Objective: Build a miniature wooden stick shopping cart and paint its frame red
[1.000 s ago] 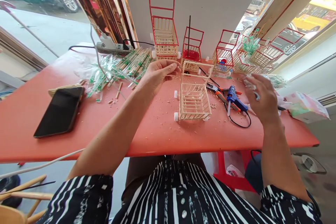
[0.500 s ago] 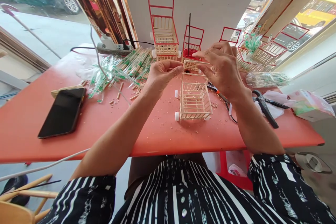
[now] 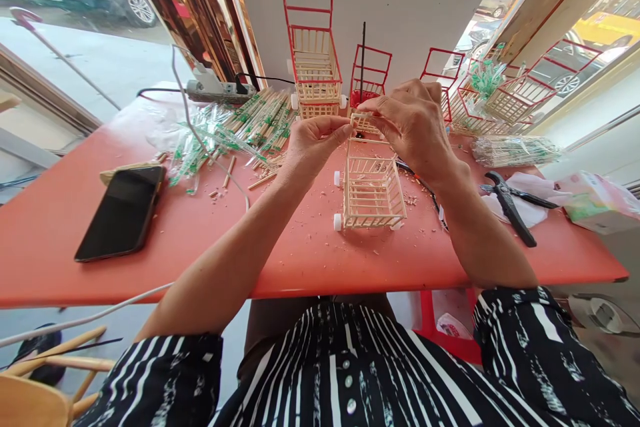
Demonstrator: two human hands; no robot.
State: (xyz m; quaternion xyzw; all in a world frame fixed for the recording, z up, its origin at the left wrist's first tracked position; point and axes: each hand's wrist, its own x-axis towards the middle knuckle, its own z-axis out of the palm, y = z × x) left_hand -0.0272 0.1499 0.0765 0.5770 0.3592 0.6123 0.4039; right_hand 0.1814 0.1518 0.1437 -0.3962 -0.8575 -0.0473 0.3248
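A small cart point(image 3: 371, 192) built of pale wooden sticks, with white wheels, stands on the red table point(image 3: 310, 260) in front of me. My left hand point(image 3: 311, 145) pinches the top of its upright stick frame point(image 3: 364, 125) at the left. My right hand point(image 3: 413, 125) grips the same frame from the right, fingers closed over its top bar. Both hands hover just behind the basket.
Finished carts with red frames point(image 3: 313, 47) line the wall behind. Wrapped chopsticks point(image 3: 240, 127) and a power strip point(image 3: 215, 88) lie at back left, a black phone point(image 3: 123, 210) at left, black pliers point(image 3: 510, 203), a stick bundle point(image 3: 515, 150) and a tissue pack point(image 3: 595, 203) at right.
My right hand came from the right side of the table to the cart's upright frame and closed on it. The left hand stayed pinched on the frame.
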